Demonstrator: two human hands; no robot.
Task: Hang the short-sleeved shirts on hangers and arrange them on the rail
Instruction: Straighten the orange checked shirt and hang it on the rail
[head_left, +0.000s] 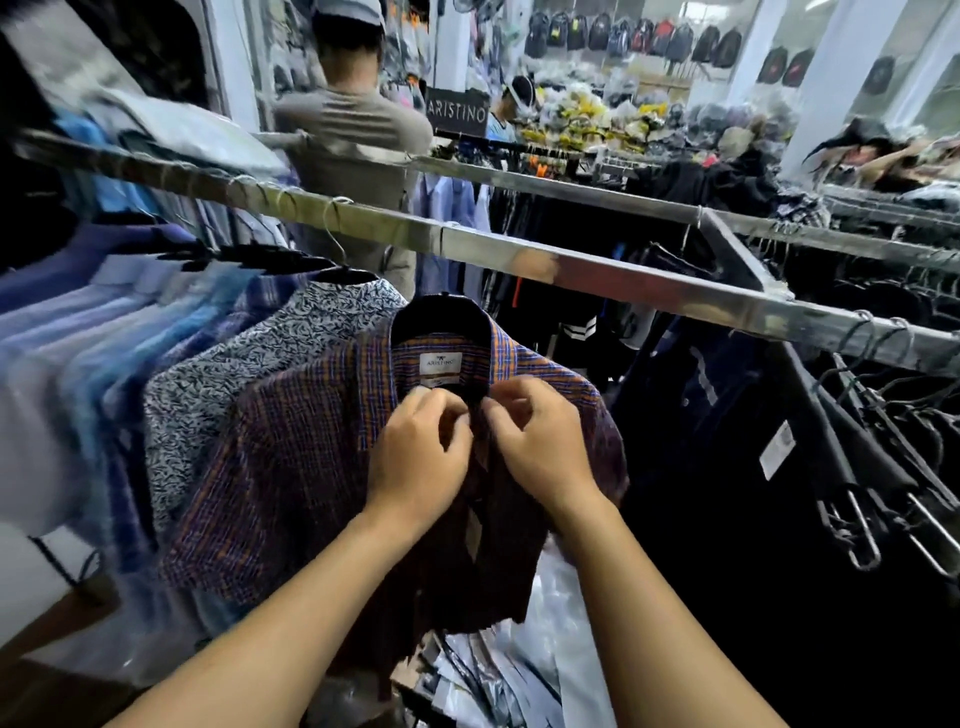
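The purple-and-orange checked short-sleeved shirt (291, 467), mounted on a black plastic hanger (441, 317), sits just below the square silver metal rail (571, 270), with the left hand (421, 457) and the right hand (540, 447) each applying a pinching grip to its front edges under the collar.

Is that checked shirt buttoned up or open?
Open: the checked shirt gapes below the left hand and right hand pinching its neck.

Covered by pinching fingers (447, 410): the neck closure of the orange-and-blue checked shirt (291, 467). Smeared by blur: the pale blue hanging shirts (78, 343) at the left edge. Too small to read: the white paper tag (777, 449). Cut off below: both forearms (291, 623).
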